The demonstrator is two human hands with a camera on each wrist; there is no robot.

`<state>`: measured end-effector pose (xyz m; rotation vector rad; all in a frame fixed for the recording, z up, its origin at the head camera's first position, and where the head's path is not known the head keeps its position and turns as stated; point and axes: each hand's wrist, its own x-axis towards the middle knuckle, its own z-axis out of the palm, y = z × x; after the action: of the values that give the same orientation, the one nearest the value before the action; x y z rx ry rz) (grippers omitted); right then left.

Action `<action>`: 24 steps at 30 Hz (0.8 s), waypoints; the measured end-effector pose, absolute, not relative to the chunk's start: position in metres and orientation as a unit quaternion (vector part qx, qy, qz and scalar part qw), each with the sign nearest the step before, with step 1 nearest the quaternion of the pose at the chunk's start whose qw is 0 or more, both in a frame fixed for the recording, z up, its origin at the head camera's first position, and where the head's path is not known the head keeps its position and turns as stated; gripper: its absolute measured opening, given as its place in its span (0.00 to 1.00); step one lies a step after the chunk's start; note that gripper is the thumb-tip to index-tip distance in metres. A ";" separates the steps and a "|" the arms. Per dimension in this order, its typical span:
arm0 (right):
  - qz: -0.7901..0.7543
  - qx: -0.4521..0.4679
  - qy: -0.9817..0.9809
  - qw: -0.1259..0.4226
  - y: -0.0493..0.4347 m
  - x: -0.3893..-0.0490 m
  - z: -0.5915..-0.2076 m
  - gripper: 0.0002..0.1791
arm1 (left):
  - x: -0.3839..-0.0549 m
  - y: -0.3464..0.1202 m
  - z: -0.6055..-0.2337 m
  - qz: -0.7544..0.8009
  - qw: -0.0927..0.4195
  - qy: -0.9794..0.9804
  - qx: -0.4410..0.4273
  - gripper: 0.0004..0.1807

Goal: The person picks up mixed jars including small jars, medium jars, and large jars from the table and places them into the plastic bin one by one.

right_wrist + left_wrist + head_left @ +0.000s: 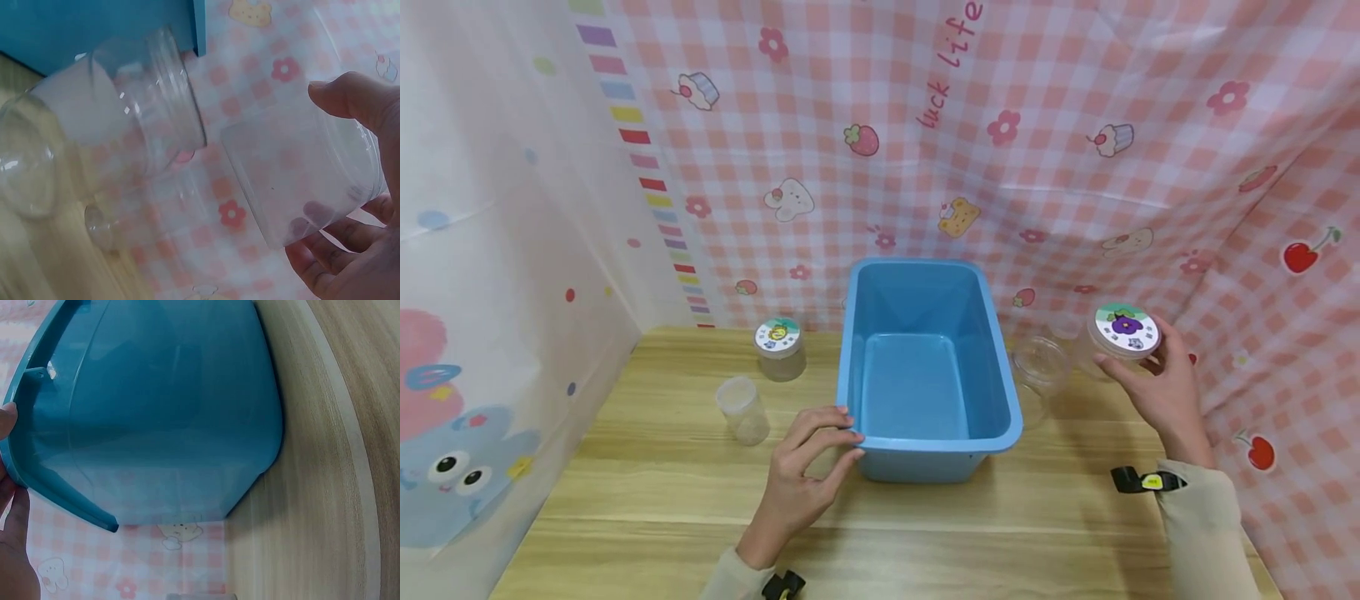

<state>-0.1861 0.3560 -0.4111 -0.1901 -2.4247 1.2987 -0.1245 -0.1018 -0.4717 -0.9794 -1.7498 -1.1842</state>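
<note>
A blue plastic bin [925,460] stands upright in the middle of the table, its inside bare. My left hand [808,458] holds the rim at the near left corner, and the left wrist view shows thumb and fingers on that rim [22,456]. Over at the right, my right hand [1165,387] grips a clear plastic jar [294,169] between thumb and fingers. Its round lid [1126,329] carries a purple flower picture. Close to the bin's right side stands another clear jar [1041,367], also seen as a transparent jar [144,106] in the right wrist view.
Left of the bin are a small jar with a sunflower-like lid label [780,350] and a translucent cup-shaped container [743,410]. A smaller clear container [144,212] is beside the large jar. Checked cloth [940,167] hangs behind the wooden table [940,542].
</note>
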 end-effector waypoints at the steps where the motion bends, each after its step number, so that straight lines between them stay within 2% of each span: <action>1: 0.460 -0.065 -0.864 0.192 0.354 -0.187 -0.410 0.51 | -0.125 -0.102 -0.472 -0.467 0.396 -0.690 -0.386 0.07; 24: 0.441 0.032 -0.882 0.161 0.307 -0.213 -0.385 0.50 | -0.123 -0.101 -0.469 -0.468 0.397 -0.689 -0.385 0.07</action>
<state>-0.2131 0.3072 -0.3850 0.0919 -2.5199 1.2596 -0.1230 -0.1013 -0.4685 -0.9758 -1.7465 -1.1862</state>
